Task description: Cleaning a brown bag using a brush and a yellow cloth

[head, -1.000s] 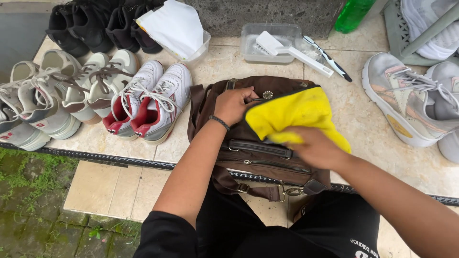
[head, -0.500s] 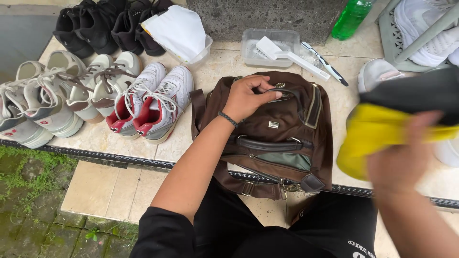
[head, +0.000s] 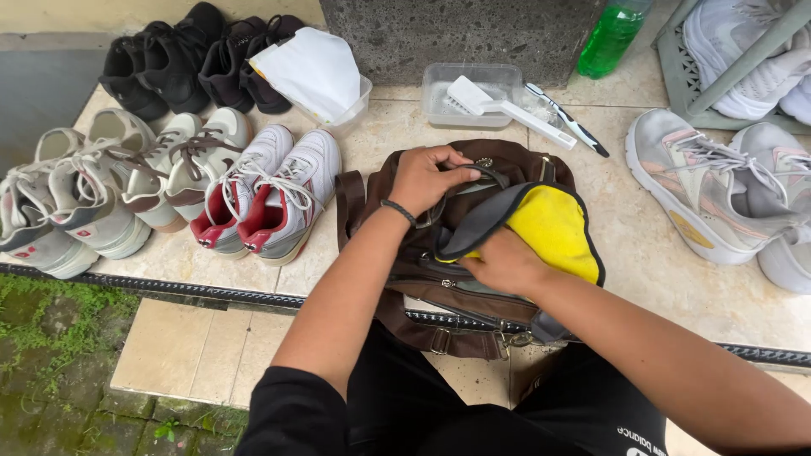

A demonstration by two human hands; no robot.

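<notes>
**Both hands on a brown bag, cloth in the right**

Head view: a brown bag (head: 460, 253) lies on the tiled ledge (head: 642, 279) in front of the person, its lower part hanging over the ledge's edge onto their lap. The left hand (head: 431, 179) has its grip closed on the top of the bag, by the dark handle; the fingertips curl under and cannot be seen. The right hand (head: 504, 263) has its grip closed on a yellow cloth with a dark border (head: 549, 226), pressed against the bag's front — the fingers are mostly hidden under the cloth, and the cloth covers much of the bag's right side.

Behind the bag stands a clear plastic tray (head: 439, 105) with a white brush (head: 498, 103) across its rim, and a toothbrush (head: 568, 120) just beside it. A green bottle (head: 612, 40) is cut off at the top edge. A clear tub holds a white pouch (head: 312, 72), its print too small to make out. Left of the bag sit white-and-red sneakers (head: 270, 198), more pale pairs — the outermost cut by the frame — and black shoes (head: 182, 59) behind. A grey sneaker (head: 710, 190) lies to the right.
</notes>
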